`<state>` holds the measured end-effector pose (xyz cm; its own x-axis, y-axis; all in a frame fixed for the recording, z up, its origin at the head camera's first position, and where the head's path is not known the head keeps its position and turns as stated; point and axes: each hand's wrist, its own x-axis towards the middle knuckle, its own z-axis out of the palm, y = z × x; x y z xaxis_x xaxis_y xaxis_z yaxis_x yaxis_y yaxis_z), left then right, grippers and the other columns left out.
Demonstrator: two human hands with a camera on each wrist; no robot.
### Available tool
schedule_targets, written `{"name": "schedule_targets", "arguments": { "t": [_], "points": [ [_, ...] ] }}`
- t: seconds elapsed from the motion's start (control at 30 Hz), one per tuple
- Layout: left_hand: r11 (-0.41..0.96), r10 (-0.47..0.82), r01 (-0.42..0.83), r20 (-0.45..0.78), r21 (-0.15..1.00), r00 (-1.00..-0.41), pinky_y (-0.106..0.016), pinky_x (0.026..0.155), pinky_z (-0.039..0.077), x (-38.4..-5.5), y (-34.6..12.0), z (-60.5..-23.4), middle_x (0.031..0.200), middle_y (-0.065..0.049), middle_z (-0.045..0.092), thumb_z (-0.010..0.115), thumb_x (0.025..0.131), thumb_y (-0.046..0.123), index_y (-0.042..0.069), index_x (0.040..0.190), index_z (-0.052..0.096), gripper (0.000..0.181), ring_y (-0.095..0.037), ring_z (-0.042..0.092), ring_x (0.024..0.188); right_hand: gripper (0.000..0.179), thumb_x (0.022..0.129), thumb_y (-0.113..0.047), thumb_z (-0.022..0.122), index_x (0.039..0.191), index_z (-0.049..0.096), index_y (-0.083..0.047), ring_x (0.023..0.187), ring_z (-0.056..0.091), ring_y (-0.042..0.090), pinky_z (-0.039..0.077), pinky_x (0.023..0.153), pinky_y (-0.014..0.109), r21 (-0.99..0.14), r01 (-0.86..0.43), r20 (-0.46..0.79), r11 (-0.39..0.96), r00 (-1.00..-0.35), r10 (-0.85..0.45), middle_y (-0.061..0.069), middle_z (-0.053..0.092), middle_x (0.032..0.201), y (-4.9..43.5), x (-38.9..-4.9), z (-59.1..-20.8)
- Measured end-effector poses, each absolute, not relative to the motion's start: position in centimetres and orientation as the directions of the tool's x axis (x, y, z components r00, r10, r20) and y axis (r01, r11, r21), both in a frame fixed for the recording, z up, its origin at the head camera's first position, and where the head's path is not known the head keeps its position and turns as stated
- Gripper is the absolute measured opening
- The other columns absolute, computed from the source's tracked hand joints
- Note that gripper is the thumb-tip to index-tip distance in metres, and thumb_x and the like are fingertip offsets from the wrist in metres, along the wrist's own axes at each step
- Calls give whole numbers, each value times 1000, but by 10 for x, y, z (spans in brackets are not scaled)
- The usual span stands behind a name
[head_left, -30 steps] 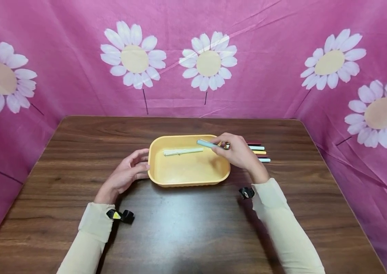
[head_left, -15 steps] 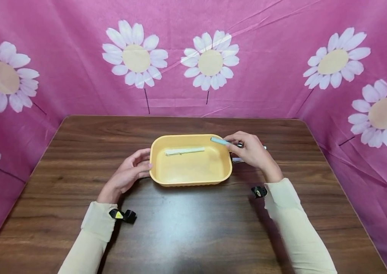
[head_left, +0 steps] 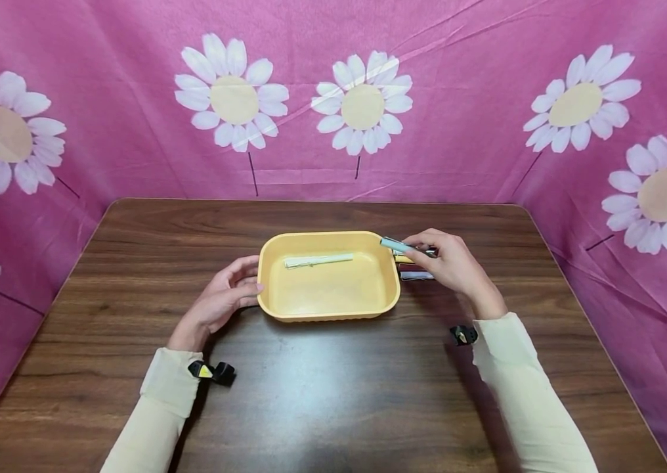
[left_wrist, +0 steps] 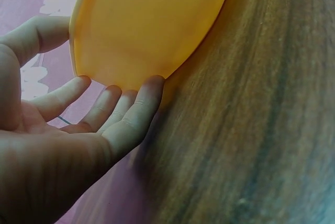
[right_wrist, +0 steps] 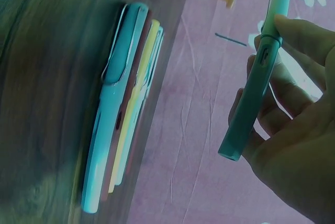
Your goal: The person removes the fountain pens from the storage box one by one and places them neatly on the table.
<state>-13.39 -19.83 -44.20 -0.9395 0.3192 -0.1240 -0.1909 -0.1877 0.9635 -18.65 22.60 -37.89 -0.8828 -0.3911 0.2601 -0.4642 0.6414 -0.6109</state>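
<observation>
A yellow plastic tray [head_left: 327,315] stands on the table, with a pale green-white pen [head_left: 318,261] lying inside it. My left hand [head_left: 224,295] holds the tray's left end, the thumb at the rim and the other fingertips against the outer wall. A light teal capped fountain pen [right_wrist: 254,93] is pinched between the thumb and fingers of my right hand [head_left: 446,259], raised just beyond the tray's right rim. Below that hand lie several pens side by side, among them a light blue one [right_wrist: 99,145], a dark red one and a yellow one [right_wrist: 133,93].
The brown wood-grain table [head_left: 310,401] reaches back to a pink cloth backdrop [head_left: 457,131] with white flowers. The row of pens sits close against the tray's right side, partly covered by my right hand in the head view.
My right hand has moved right with the teal pen, from over the tray to past its right rim, above the row of pens. My left hand stays at the tray's left end.
</observation>
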Motion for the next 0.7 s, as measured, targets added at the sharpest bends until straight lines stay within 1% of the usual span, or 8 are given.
{"name": "schedule_targets", "arguments": {
  "t": [0.33, 0.7],
  "points": [
    [-196, 322, -191, -121, 962, -939, -32, 84, 62, -134, -199, -443, 140, -33, 39, 56, 93, -12, -11, 151, 27, 65, -22, 66, 103, 16, 93, -7, 73, 109, 77, -8, 87, 59, 18, 45, 71, 25, -594, -472, 271, 651, -880, -391, 3, 70, 97, 238, -186, -380],
    [-199, 321, -215, -144, 956, -936, -32, 84, 62, -135, -198, -441, 143, -34, 37, 54, 94, -13, -9, 152, 26, 65, -22, 65, 103, 17, 92, -6, 74, 109, 76, -7, 86, 57, 18, 43, 67, 24, -580, -456, 257, 675, -889, -379, 5, 70, 97, 249, -183, -384]
  ]
}}
